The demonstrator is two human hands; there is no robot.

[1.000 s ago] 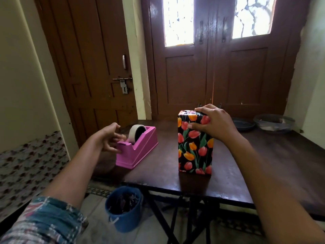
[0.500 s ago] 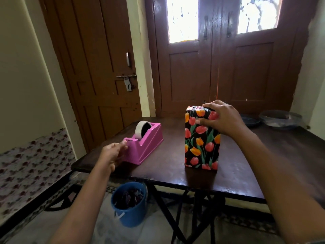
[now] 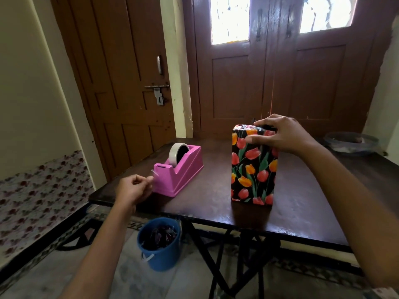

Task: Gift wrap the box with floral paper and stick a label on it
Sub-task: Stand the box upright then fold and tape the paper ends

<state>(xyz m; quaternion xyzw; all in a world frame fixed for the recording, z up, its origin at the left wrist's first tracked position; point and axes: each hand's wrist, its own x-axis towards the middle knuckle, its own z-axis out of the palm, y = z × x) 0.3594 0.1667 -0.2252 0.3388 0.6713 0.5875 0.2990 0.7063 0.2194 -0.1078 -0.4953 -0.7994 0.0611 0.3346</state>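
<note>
Head view: the box [image 3: 252, 167] stands upright on its small end on the dark wooden table [image 3: 302, 201], near the front edge and to the right of the pink tape dispenser [image 3: 181, 171], apart from it. The box is fully covered in glossy floral paper: black ground, red and orange tulips, green stems and leaves. The paper lies flat on the two visible faces. The folded top end catches light; its seams are too small to read.

Right hand [image 3: 282, 137]: grips the top of the box, thumb pressed on the near face, fingers curled over the upper edge.

Left hand [image 3: 132, 188]: held just beside the cutter end of the dispenser, fingers curled narrow, thumb and forefinger pinching a thin clear tape strip [image 3: 154, 174] that reaches toward the cutter. A tape roll [image 3: 176, 155] sits in the dispenser.

A blue bucket [image 3: 159, 251] holding dark scraps stands on the floor under the table's left corner. A shallow bowl [image 3: 350, 143] rests at the far right of the table.
</note>
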